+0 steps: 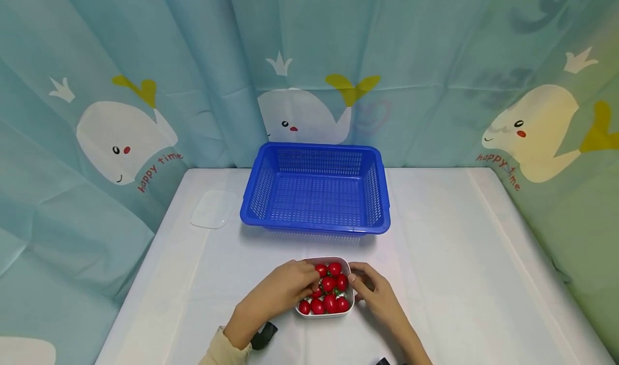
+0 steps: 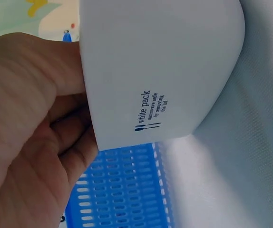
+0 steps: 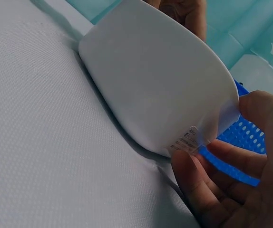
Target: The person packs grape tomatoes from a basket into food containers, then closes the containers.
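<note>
A white plastic food container (image 1: 325, 316) holds several red cherry tomatoes (image 1: 329, 284) with green stems. My left hand (image 1: 289, 283) reaches over its left rim, fingers bent down among the tomatoes. The fingertips are hidden, so a grip on a tomato cannot be made out. In the left wrist view this hand (image 2: 36, 109) is beside the wall printed "white pack". My right hand (image 1: 376, 295) holds the container's right end. The right wrist view shows its thumb near the rim and its fingers (image 3: 193, 178) against the side by a small label (image 3: 188, 140).
A blue perforated basket (image 1: 316, 226) stands behind the container on the white-covered table (image 1: 450, 279). At the back left lies a clear lid (image 1: 214, 209). A curtain with whales (image 1: 309, 31) hangs around the back and sides.
</note>
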### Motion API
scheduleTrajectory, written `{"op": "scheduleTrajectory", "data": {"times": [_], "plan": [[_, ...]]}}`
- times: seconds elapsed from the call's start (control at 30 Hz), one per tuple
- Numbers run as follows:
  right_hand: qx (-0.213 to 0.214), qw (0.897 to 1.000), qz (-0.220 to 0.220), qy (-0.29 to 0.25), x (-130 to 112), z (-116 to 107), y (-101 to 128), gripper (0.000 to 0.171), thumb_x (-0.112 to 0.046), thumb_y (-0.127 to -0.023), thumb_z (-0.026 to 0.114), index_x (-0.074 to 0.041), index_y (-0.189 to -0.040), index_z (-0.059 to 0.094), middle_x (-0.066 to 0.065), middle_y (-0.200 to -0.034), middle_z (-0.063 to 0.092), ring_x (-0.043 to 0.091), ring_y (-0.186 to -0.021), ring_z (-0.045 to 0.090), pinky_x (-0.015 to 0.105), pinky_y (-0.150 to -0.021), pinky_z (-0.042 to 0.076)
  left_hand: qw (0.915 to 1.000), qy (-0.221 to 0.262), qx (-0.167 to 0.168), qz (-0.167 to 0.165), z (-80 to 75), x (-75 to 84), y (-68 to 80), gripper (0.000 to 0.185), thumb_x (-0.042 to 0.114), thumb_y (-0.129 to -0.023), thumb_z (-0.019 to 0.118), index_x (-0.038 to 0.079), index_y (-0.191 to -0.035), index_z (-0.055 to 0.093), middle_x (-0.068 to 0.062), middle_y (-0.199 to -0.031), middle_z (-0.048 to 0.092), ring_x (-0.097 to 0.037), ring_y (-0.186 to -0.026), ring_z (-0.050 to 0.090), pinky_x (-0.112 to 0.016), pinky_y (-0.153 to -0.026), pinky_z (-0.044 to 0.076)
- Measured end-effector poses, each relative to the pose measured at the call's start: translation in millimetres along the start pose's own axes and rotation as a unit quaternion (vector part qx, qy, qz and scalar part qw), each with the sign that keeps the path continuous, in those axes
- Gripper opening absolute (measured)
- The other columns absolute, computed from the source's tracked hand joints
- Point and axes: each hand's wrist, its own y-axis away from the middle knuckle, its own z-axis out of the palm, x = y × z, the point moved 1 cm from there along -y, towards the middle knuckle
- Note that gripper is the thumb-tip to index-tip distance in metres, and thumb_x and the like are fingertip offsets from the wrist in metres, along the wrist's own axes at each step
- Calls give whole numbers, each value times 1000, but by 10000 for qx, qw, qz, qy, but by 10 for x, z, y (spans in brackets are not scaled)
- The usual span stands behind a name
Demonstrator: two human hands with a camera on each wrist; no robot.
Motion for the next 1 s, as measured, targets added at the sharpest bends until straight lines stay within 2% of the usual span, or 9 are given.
{"op": "scheduleTrajectory", "data": {"times": [0.27,0.43,0.53,0.63,0.73,0.8,0.9,1.0], "plan": [[13,10000,32,46,27,5,-10,34,-24,-103,65,-5,-132,65,14,-103,73,10,-79,66,27,-66,59,9995,-183,46,-236,7,65,-1,21,6,-91,77,18,-82,64,10,-77,59,-4,-71,50,-19,-68,41],[13,9998,69,192,32,0,-3,35,-25,-103,65,-6,-132,65,13,-101,72,9,-79,66,27,-66,59,9991,-88,105,-403,27,82,8,16,7,-92,77,18,-87,67,10,-81,63,-5,-76,55,-21,-72,46],[81,9997,93,218,26,-6,1,34,-24,-103,66,-6,-132,65,13,-101,72,9,-79,66,27,-65,59,9976,356,85,-584,47,62,10,12,8,-94,76,18,-92,69,10,-87,66,-4,-82,58,-24,-80,52],[121,9997,121,191,14,-4,3,34,-24,-102,66,-7,-131,66,12,-101,72,9,-78,66,27,-65,59,9900,1091,144,-886,37,27,35,9,10,-96,73,19,-98,71,10,-94,69,-3,-87,59,-27,-87,55],[92,9998,103,126,0,5,5,35,-24,-103,66,-6,-132,65,12,-102,72,9,-79,66,27,-66,59,9760,1776,535,-1138,-14,-28,108,10,10,-98,71,18,-103,72,10,-100,72,-3,-90,60,-29,-88,57],[93,9998,133,107,-2,13,3,35,-25,-102,66,-6,-131,66,13,-103,73,9,-79,66,26,-66,58,9693,1898,988,-1212,-59,-87,173,11,9,-98,71,18,-105,73,10,-101,73,-3,-91,62,-29,-86,57],[145,9997,153,96,-7,20,2,35,-25,-102,66,-6,-131,66,13,-105,73,9,-81,67,26,-66,58,9609,1665,1765,-1334,-123,-203,278,14,6,-95,73,17,-104,74,10,-99,74,-2,-91,64,-29,-84,58],[219,9995,186,131,-13,23,-2,34,-26,-102,67,-7,-131,67,12,-107,74,8,-82,67,26,-66,58,9484,1311,2406,-1593,-170,-340,402,15,3,-93,75,15,-101,74,8,-96,73,-4,-88,63,-31,-81,58]]}}
